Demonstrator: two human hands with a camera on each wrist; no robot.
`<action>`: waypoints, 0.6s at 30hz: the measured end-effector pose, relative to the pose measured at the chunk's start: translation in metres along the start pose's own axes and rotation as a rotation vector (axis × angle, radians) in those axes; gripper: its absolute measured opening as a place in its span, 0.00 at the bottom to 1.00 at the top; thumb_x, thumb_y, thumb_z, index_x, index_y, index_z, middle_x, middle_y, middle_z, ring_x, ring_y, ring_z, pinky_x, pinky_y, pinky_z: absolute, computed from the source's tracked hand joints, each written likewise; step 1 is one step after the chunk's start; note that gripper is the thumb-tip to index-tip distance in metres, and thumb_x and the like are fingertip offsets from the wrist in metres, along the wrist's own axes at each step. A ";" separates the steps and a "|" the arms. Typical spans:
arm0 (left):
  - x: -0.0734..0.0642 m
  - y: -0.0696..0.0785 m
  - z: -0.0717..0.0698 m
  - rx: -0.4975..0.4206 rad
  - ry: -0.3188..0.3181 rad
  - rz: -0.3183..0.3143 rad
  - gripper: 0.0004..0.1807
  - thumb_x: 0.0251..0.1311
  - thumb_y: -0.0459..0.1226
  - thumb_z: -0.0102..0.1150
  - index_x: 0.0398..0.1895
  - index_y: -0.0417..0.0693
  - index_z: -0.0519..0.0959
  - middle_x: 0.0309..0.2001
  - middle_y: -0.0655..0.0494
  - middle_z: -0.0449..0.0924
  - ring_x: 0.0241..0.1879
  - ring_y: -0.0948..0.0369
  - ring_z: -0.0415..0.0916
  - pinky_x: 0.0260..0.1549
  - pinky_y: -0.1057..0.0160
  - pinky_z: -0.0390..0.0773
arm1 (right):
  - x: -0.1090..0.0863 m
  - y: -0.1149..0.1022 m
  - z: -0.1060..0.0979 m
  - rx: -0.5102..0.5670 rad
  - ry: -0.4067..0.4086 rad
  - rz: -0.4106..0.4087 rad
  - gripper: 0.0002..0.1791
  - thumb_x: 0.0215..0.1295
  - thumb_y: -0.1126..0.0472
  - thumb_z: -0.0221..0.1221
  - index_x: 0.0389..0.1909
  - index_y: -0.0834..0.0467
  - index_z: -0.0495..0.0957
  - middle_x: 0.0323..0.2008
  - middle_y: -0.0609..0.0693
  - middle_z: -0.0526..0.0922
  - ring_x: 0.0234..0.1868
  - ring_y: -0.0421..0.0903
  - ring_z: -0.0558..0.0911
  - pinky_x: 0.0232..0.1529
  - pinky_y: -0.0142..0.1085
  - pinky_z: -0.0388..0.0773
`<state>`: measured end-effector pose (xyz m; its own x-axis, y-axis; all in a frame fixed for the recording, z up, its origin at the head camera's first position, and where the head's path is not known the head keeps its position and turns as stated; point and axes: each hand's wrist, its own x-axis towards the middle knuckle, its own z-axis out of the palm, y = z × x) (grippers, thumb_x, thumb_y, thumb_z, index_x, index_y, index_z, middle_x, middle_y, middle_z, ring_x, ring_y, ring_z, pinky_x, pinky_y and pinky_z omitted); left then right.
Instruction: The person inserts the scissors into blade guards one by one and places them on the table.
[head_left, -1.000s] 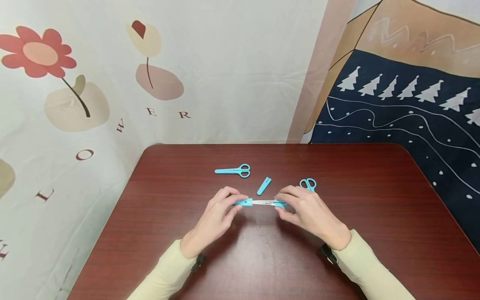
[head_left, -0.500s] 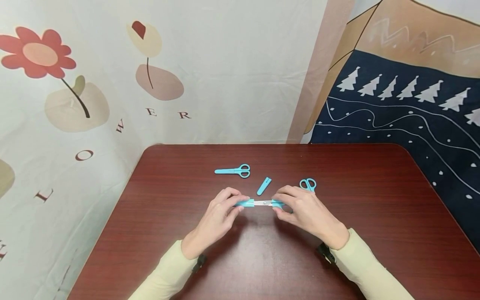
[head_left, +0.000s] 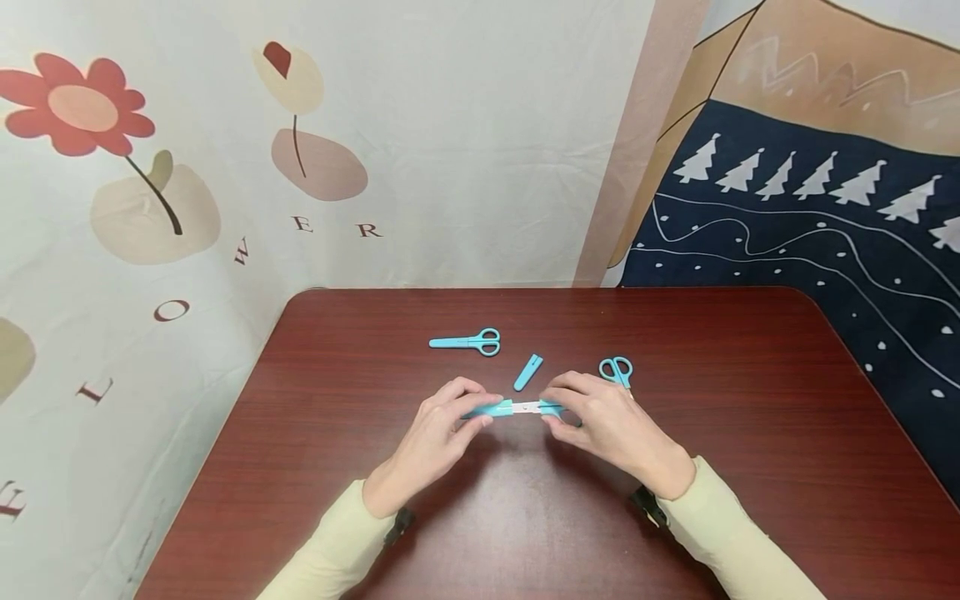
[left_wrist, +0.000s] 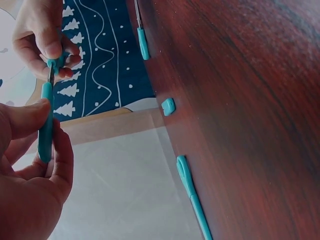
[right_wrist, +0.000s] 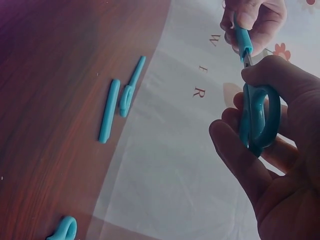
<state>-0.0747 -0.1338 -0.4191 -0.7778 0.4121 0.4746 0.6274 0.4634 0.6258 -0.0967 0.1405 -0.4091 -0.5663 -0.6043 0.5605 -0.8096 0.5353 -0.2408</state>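
Note:
In the head view my left hand (head_left: 435, 433) pinches a light-blue scissors sheath (head_left: 501, 408) between thumb and fingers. My right hand (head_left: 618, 421) holds a pair of scissors by its blue handles, whose ring (right_wrist: 271, 117) stands out plainly in the right wrist view. The tips of the silver blades (head_left: 527, 407) are hidden inside the sheath; a short stretch of metal shows between the hands. Scissors and sheath lie in one line, held up above the table. Seen from the left wrist, the sheath (left_wrist: 46, 122) sits between thumb and fingertips.
On the dark red table (head_left: 337, 350), sheathed scissors (head_left: 453, 342) lie at the back. A loose blue sheath (head_left: 528, 372) rests just beyond the hands. Another pair of scissors (left_wrist: 143, 44), its metal blades bare, lies behind the right hand. A printed curtain (head_left: 465, 150) hangs behind the table.
The hands have drawn slightly closer together. Sheath and blades have slid further into each other, so less metal shows between them. The things on the table have stayed put.

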 end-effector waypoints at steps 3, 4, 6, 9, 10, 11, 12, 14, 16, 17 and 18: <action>0.000 0.000 0.000 -0.009 -0.008 -0.005 0.15 0.61 0.27 0.71 0.51 0.45 0.88 0.47 0.56 0.79 0.35 0.66 0.76 0.35 0.69 0.81 | 0.000 0.000 0.000 0.000 0.003 -0.006 0.13 0.54 0.63 0.76 0.40 0.56 0.87 0.40 0.45 0.83 0.34 0.38 0.81 0.34 0.31 0.82; 0.000 0.000 0.000 -0.007 -0.007 -0.002 0.15 0.61 0.27 0.71 0.51 0.45 0.88 0.47 0.56 0.79 0.35 0.66 0.76 0.35 0.69 0.81 | 0.001 -0.001 0.000 -0.001 0.007 -0.009 0.13 0.53 0.64 0.76 0.40 0.56 0.86 0.40 0.45 0.83 0.34 0.38 0.81 0.34 0.31 0.82; 0.000 0.000 0.000 -0.001 -0.005 0.006 0.15 0.61 0.28 0.72 0.51 0.45 0.88 0.47 0.56 0.80 0.35 0.66 0.76 0.35 0.70 0.80 | 0.001 -0.001 0.000 -0.003 0.008 -0.013 0.13 0.53 0.64 0.76 0.40 0.56 0.87 0.40 0.45 0.84 0.34 0.38 0.81 0.34 0.31 0.82; 0.001 0.000 0.000 0.000 0.004 0.025 0.15 0.60 0.28 0.72 0.51 0.45 0.88 0.47 0.56 0.80 0.34 0.65 0.76 0.33 0.70 0.78 | 0.002 -0.002 0.000 -0.009 0.008 -0.013 0.14 0.52 0.64 0.76 0.40 0.56 0.87 0.40 0.45 0.84 0.34 0.37 0.81 0.34 0.30 0.82; 0.001 0.000 0.001 -0.007 0.003 0.025 0.15 0.60 0.28 0.72 0.51 0.45 0.88 0.47 0.55 0.80 0.34 0.65 0.76 0.33 0.70 0.78 | 0.002 -0.002 0.000 -0.010 0.009 -0.013 0.14 0.52 0.63 0.77 0.40 0.56 0.87 0.40 0.45 0.84 0.34 0.37 0.81 0.34 0.30 0.82; 0.001 0.001 0.001 -0.015 0.001 0.023 0.15 0.60 0.28 0.72 0.51 0.45 0.88 0.46 0.55 0.80 0.35 0.64 0.76 0.34 0.70 0.79 | 0.002 -0.002 0.000 -0.011 0.008 -0.010 0.13 0.53 0.63 0.77 0.39 0.56 0.87 0.39 0.45 0.84 0.34 0.37 0.81 0.34 0.30 0.82; 0.000 0.001 0.001 -0.023 0.001 0.025 0.15 0.60 0.27 0.71 0.51 0.44 0.88 0.46 0.55 0.80 0.36 0.64 0.77 0.35 0.70 0.80 | 0.002 -0.003 0.001 -0.011 0.008 -0.010 0.13 0.52 0.63 0.77 0.39 0.56 0.87 0.39 0.45 0.84 0.34 0.37 0.81 0.34 0.30 0.82; 0.000 0.001 0.001 -0.044 -0.005 0.020 0.15 0.61 0.27 0.71 0.51 0.43 0.87 0.47 0.55 0.80 0.38 0.63 0.79 0.37 0.70 0.83 | 0.002 -0.003 0.001 -0.011 0.008 -0.008 0.14 0.52 0.62 0.78 0.39 0.56 0.87 0.39 0.45 0.84 0.33 0.37 0.81 0.33 0.30 0.82; 0.000 0.001 0.001 -0.050 -0.012 0.010 0.15 0.61 0.27 0.71 0.51 0.44 0.87 0.47 0.55 0.80 0.39 0.63 0.79 0.37 0.69 0.83 | 0.002 -0.004 0.001 -0.012 0.004 -0.006 0.14 0.52 0.62 0.78 0.39 0.56 0.87 0.39 0.45 0.84 0.33 0.37 0.80 0.33 0.29 0.82; 0.000 0.001 0.001 -0.046 -0.012 0.013 0.15 0.61 0.28 0.71 0.51 0.44 0.87 0.47 0.55 0.80 0.38 0.63 0.79 0.36 0.69 0.83 | 0.002 -0.004 0.000 -0.013 0.001 -0.004 0.14 0.52 0.62 0.78 0.39 0.56 0.87 0.39 0.45 0.84 0.33 0.37 0.80 0.33 0.29 0.81; 0.000 0.001 0.001 -0.047 -0.013 0.016 0.15 0.62 0.28 0.71 0.52 0.44 0.87 0.47 0.55 0.80 0.38 0.63 0.79 0.37 0.69 0.83 | 0.002 -0.004 0.000 -0.013 -0.004 -0.002 0.14 0.53 0.62 0.78 0.40 0.56 0.87 0.39 0.45 0.84 0.33 0.37 0.80 0.33 0.29 0.81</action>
<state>-0.0739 -0.1319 -0.4190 -0.7672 0.4291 0.4767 0.6367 0.4200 0.6467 -0.0946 0.1367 -0.4069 -0.5651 -0.6082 0.5575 -0.8088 0.5418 -0.2288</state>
